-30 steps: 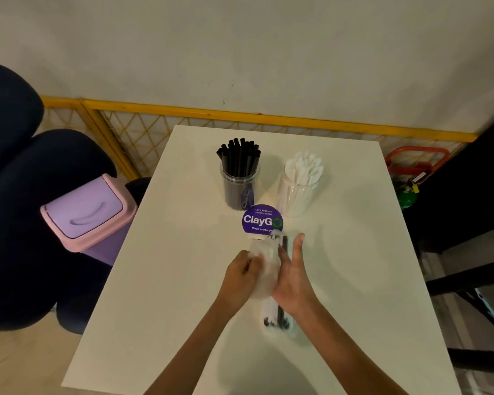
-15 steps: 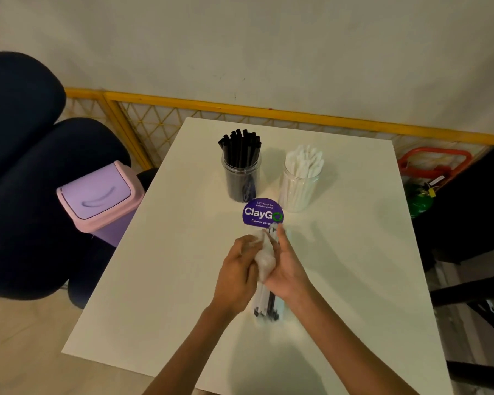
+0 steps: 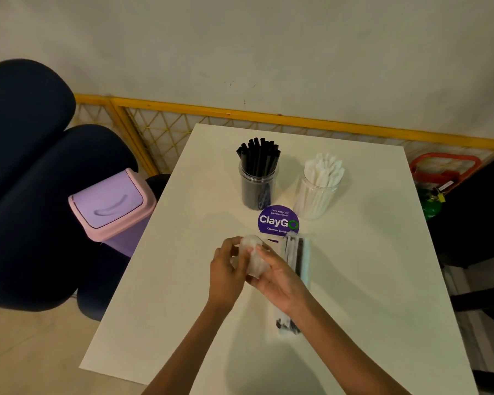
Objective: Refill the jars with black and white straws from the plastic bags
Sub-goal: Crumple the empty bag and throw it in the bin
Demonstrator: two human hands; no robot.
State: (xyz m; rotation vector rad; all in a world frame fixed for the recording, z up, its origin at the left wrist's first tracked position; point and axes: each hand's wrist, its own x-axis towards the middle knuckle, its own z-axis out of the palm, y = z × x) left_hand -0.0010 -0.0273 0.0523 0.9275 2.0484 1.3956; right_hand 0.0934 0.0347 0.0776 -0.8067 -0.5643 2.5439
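Dark blue padded chair (image 3: 35, 189): far left, beside the table, seat and back both in view.
Lilac swing-lid bin with pink rim (image 3: 111, 205): just off the table's left edge, in front of the chair, lid tilted toward the camera.
White rectangular table (image 3: 183, 295): fills the middle, its far edge against a yellow mesh railing (image 3: 240, 111).
Left hand (image 3: 226, 269): over the table's near middle, fingers curled in and pinching the left side of a crumpled clear plastic bag (image 3: 253, 259).
Crumpled clear plastic bag: held up between both hands, bunched into a pale wad; whether any straws are left inside cannot be told.
Clear jar of black straws (image 3: 257, 178): upright toward the far middle of the table, straws standing well above the rim.
Round purple "ClayGo" sticker (image 3: 278, 220): flat on the table, just in front of the 2 jars and just beyond the hands.
Right hand (image 3: 280, 276): touching the wad from the right, thumb pressed on its top, the other fingers cupped under it.
Flat clear bag of black and white straws (image 3: 293, 283): lying lengthwise on the table just right of and partly under the right hand and wrist, far end touching the sticker.
Clear jar of white straws (image 3: 320, 189): upright, just right of the black-straw jar, close but apart.
Orange handle frame (image 3: 445, 166): past the table's right edge, on the floor side.
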